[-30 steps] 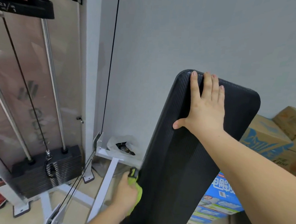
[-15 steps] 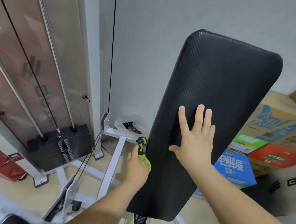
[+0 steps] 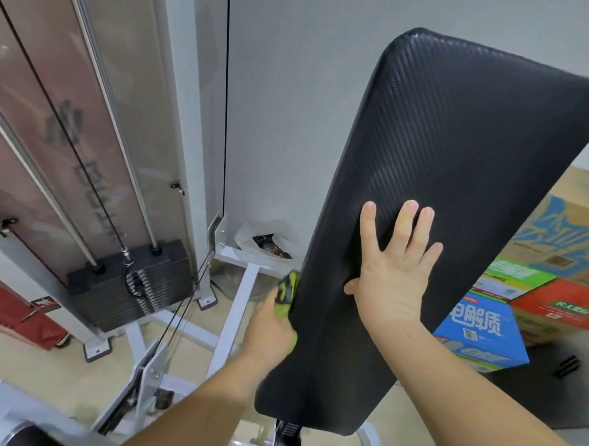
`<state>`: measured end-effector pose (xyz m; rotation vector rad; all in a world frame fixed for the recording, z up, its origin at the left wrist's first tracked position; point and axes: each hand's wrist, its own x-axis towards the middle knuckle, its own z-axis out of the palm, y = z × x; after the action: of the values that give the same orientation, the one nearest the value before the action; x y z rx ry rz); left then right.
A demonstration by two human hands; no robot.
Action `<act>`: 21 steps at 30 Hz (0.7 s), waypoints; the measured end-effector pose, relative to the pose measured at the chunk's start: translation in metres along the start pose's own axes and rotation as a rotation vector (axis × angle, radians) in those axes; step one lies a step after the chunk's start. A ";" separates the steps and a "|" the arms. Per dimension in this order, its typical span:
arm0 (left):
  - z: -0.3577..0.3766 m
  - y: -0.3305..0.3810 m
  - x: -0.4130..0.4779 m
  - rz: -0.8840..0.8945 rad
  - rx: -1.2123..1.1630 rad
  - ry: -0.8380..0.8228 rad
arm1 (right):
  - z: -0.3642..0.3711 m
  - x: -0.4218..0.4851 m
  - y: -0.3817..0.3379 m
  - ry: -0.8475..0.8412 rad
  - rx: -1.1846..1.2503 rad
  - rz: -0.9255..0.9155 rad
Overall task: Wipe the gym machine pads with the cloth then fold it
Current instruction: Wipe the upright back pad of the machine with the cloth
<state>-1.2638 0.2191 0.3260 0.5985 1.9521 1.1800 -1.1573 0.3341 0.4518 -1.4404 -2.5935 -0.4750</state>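
A long black textured back pad (image 3: 460, 156) stands tilted upright in front of me. My right hand (image 3: 394, 272) lies flat on its front face around mid-height, fingers spread. My left hand (image 3: 270, 324) is closed on a lime-green cloth (image 3: 287, 292) and presses it against the pad's left edge, low down. Most of the cloth is hidden inside the hand and behind the pad's edge.
A cable machine with a black weight stack (image 3: 129, 282) and white frame (image 3: 237, 308) stands at left. Cardboard boxes (image 3: 485, 328) are stacked at right behind the pad. A grey wall (image 3: 292, 103) is close behind. A plastic bag (image 3: 268, 245) lies on the floor by the wall.
My right hand slid from the pad's top edge down to its middle. My left hand with the cloth moved a little up the left edge. My view dropped lower.
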 end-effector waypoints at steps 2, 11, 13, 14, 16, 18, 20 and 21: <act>-0.006 -0.015 -0.014 -0.112 0.052 -0.016 | -0.005 0.002 -0.001 -0.052 0.002 -0.003; -0.030 0.126 -0.095 0.218 -0.278 0.192 | -0.074 -0.025 0.029 -0.159 0.823 0.039; -0.013 0.154 -0.118 0.244 -0.298 0.131 | -0.098 -0.040 0.043 -0.453 1.426 0.195; -0.002 0.170 -0.127 0.250 -0.316 0.071 | -0.106 -0.046 0.053 -0.598 1.648 0.247; 0.017 0.203 -0.138 0.251 -0.367 -0.124 | -0.113 -0.051 0.080 -0.644 1.829 0.316; 0.029 0.235 -0.143 0.303 -0.325 -0.343 | -0.116 -0.048 0.114 -0.493 1.863 0.449; 0.036 0.256 -0.139 0.416 -0.107 -0.416 | -0.113 -0.038 0.143 -0.302 1.854 0.590; 0.040 0.263 -0.136 0.499 0.041 -0.377 | -0.112 -0.032 0.157 -0.196 1.833 0.655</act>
<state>-1.1494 0.2653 0.5983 1.2841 1.5490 1.2086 -1.0117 0.3480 0.5809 -1.1886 -1.2153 1.6325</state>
